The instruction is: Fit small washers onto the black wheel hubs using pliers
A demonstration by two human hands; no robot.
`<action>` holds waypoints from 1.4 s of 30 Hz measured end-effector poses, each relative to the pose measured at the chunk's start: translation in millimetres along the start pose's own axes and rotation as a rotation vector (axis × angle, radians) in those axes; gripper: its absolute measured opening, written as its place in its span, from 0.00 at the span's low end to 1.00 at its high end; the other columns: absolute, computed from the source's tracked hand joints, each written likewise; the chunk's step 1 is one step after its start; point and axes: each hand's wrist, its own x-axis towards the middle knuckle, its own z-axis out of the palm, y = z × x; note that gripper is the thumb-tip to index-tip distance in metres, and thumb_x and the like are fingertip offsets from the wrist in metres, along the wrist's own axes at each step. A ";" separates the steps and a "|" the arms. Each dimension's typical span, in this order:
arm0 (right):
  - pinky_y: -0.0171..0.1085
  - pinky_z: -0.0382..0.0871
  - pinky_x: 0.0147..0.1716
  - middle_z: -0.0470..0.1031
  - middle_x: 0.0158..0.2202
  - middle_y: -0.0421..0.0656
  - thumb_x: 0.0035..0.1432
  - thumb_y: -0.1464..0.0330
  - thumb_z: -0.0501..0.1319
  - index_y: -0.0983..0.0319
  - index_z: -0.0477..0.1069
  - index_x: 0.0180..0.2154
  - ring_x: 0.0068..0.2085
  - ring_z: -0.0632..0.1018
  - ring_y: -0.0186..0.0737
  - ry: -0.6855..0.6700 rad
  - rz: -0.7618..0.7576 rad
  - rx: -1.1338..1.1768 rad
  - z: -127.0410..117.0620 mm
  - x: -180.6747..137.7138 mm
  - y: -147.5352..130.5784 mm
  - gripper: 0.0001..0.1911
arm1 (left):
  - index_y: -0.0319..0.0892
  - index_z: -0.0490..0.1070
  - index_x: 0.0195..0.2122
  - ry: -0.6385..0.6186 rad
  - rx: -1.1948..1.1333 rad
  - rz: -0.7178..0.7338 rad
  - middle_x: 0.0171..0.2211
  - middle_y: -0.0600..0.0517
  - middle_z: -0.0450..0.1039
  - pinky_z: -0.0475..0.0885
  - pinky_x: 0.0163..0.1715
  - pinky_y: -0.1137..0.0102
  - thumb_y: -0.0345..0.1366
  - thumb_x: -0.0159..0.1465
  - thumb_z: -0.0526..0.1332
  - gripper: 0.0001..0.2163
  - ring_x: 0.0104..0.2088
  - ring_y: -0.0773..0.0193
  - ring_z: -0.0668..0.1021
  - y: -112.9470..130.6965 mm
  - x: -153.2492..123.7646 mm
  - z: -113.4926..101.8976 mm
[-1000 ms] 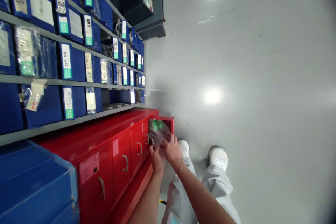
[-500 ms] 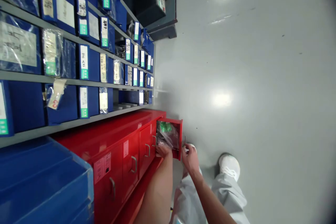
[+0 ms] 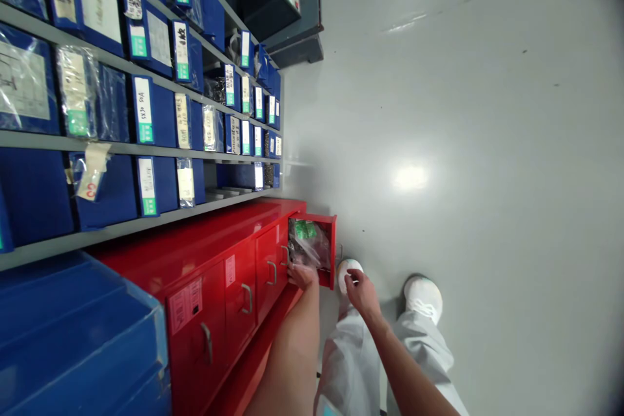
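Note:
A red drawer (image 3: 333,244) is pulled out from the end of the red cabinet (image 3: 219,234). Inside it lies a clear plastic bag (image 3: 316,248) with a green patch (image 3: 305,229) near the far side. My left hand (image 3: 303,274) is at the near side of the drawer, by the bag and the cabinet front; its fingers are partly hidden, so its grip is unclear. Apart from the drawer's metal handle (image 3: 340,251), my right hand (image 3: 363,292) hangs above my white shoe with loosely bent fingers and nothing in them.
Shelves of labelled blue bins (image 3: 160,110) rise above the cabinet. Blue boxes (image 3: 82,331) stand at lower left. A dark device (image 3: 270,0) sits on a grey stand at the top. Grey floor (image 3: 463,143) stretches to the right, under my white shoes (image 3: 423,297).
My right hand has let go of the drawer handle and drawn back toward me. My left hand stays at the drawer. The view has shifted slightly.

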 end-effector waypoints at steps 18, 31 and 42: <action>0.46 0.76 0.52 0.85 0.45 0.47 0.73 0.64 0.63 0.63 0.78 0.53 0.46 0.84 0.46 -0.050 0.074 -0.112 -16.8 -5.7 38.6 0.13 | 0.41 0.76 0.54 -0.015 -0.022 -0.177 0.61 0.43 0.74 0.72 0.62 0.46 0.44 0.73 0.65 0.14 0.61 0.48 0.76 10.4 6.3 7.6; 0.51 0.76 0.55 0.83 0.46 0.46 0.74 0.60 0.64 0.63 0.77 0.54 0.48 0.83 0.46 -0.061 0.100 -0.128 -24.9 -4.2 40.9 0.15 | 0.41 0.76 0.56 0.001 -0.083 -0.202 0.58 0.44 0.75 0.74 0.60 0.46 0.43 0.73 0.66 0.15 0.58 0.49 0.77 9.8 6.3 6.9; 0.50 0.78 0.53 0.82 0.45 0.46 0.74 0.58 0.64 0.63 0.77 0.53 0.46 0.83 0.45 -0.063 0.118 -0.158 -27.4 -15.7 61.2 0.16 | 0.40 0.78 0.52 -0.060 -0.174 -0.179 0.57 0.45 0.78 0.75 0.61 0.48 0.43 0.72 0.67 0.13 0.58 0.51 0.79 -4.1 0.4 0.5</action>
